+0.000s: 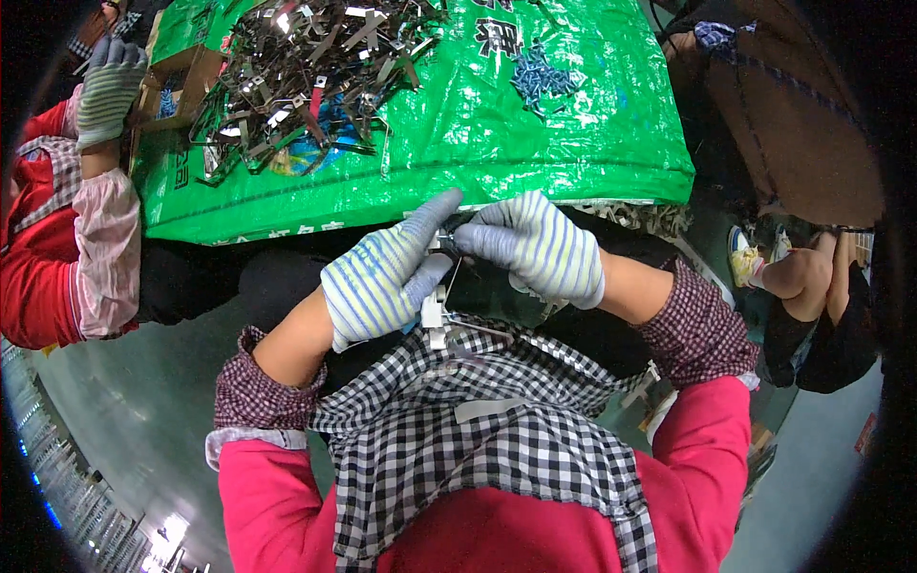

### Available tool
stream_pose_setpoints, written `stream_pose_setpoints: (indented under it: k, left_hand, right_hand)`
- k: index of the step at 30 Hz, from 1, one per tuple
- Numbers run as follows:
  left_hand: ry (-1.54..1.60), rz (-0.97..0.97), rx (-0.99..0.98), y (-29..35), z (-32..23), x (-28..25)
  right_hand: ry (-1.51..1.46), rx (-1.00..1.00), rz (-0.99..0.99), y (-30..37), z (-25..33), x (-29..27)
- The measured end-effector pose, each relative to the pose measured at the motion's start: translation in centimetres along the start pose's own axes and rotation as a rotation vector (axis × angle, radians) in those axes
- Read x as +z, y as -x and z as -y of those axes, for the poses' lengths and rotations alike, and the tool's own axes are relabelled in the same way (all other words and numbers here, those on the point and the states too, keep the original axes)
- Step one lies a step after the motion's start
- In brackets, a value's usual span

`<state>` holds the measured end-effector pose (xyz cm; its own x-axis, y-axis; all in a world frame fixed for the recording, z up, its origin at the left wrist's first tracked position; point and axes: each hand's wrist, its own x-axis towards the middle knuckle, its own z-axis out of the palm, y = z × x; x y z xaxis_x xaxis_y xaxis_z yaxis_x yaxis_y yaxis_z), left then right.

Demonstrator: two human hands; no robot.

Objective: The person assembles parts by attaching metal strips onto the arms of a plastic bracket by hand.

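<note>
Both my hands wear striped knit gloves and meet above my lap, just off the near edge of the table. My left hand is closed, pinching a small shiny metal piece between thumb and fingers. My right hand is closed too, its fingertips pressed against the same piece; what they pinch is hidden by the glove. Below my left thumb are pale metal pieces above the checked apron. On the table's green plastic sheet lie a big tangled heap of metal strips and a small pile of blue screws.
A cardboard box with blue screws stands at the table's left end. Beside it a co-worker's gloved hand is raised, the arm in a pink sleeve cover. At right a person's bare legs show near a large brown surface.
</note>
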<state>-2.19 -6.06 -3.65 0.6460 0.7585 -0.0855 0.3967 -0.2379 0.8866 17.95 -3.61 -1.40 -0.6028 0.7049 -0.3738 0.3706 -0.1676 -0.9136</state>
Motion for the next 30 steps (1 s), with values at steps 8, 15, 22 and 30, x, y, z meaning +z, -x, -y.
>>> stream_pose_setpoints:
  k: [8, 15, 22, 30]
  left_hand:
    - [0.45, -0.156, -0.185, -0.3, -2.2, -1.8]
    - [0.971, -0.491, -0.017, -0.5, -1.0, -2.4]
    - [0.991, -0.422, 0.068, -1.4, -1.7, -1.7]
    - [0.901, -0.135, -0.208, -0.7, -2.8, -1.6]
  right_hand:
    - [0.197, -0.122, -0.085, 0.0, 2.1, -2.9]
    - [0.08, -0.158, -0.281, 0.4, 2.4, -2.1]
    - [-0.109, -0.12, -0.245, -0.3, 1.8, -1.3]
    - [-0.061, -0.334, -0.327, -0.5, 2.8, -1.2]
